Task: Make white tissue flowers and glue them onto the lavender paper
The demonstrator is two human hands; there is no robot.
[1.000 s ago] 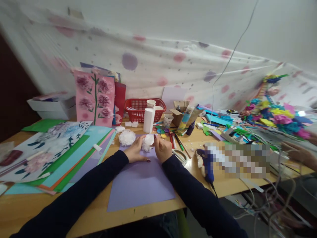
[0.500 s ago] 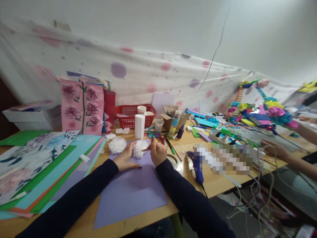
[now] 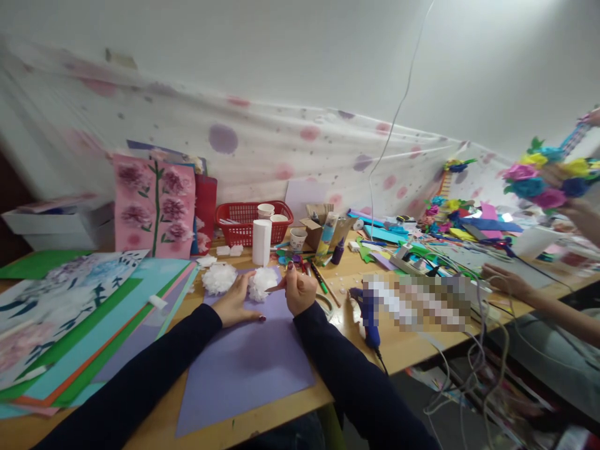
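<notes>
The white paper flower [image 3: 263, 285] stood at the centre of the frame, at the upper part of a purple sheet [image 3: 248, 375]. The left hand [image 3: 237, 303] was open beside it, thumb spread; whether its fingertips pressed the petals could not be told. The right hand [image 3: 300, 290] was closed on a thin pointed tool [image 3: 275, 287], directed at the flower. A slip might have torn petals or pricked the left fingers beyond. At centre right lay a blue glue gun [image 3: 372, 325]; an outward elbow sweep could have knocked it.
</notes>
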